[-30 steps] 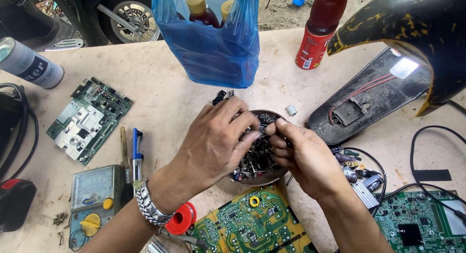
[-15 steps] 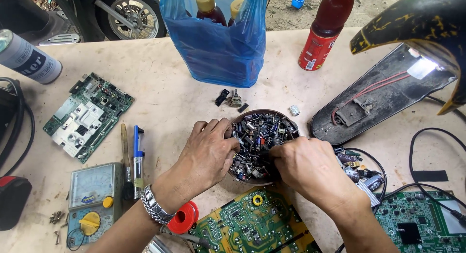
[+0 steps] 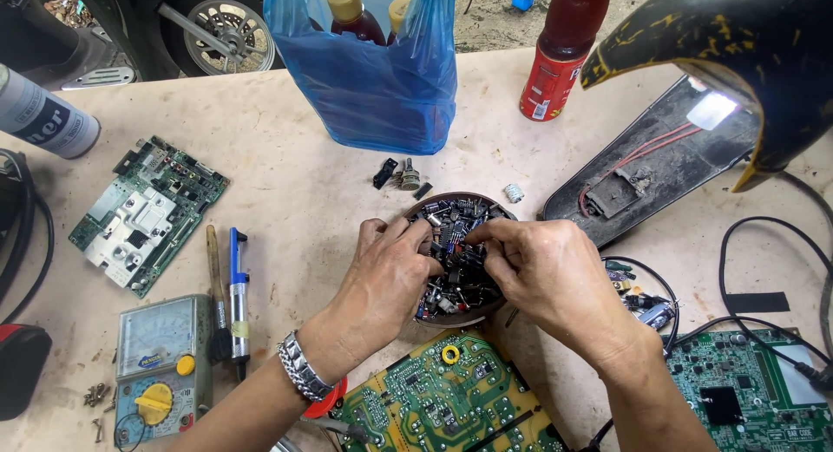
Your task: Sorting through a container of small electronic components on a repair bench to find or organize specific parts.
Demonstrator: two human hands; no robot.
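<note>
A round brown bowl (image 3: 506, 212) full of small dark electronic parts (image 3: 453, 225) sits mid-table. My left hand (image 3: 388, 278) rests on the bowl's left side with its fingers curled into the parts. My right hand (image 3: 542, 274) covers the bowl's right side, fingertips pinching among the parts next to the left fingers. Whether either hand holds a single piece is hidden by the fingers. A metal bracelet (image 3: 300, 367) circles my left wrist.
A blue bag (image 3: 369, 88) with bottles and a red bottle (image 3: 560, 57) stand behind. Circuit boards lie at left (image 3: 147, 213), front (image 3: 434, 404) and right (image 3: 746, 391). A multimeter (image 3: 160, 365), screwdriver (image 3: 236, 287), spray can (image 3: 43, 118), lamp (image 3: 737, 44), loose parts (image 3: 401, 174) and cables (image 3: 755, 261) surround the bowl.
Both hands have shifted down from over the top of the bowl, uncovering its far half. Their fingertips have drawn together in the middle of the parts.
</note>
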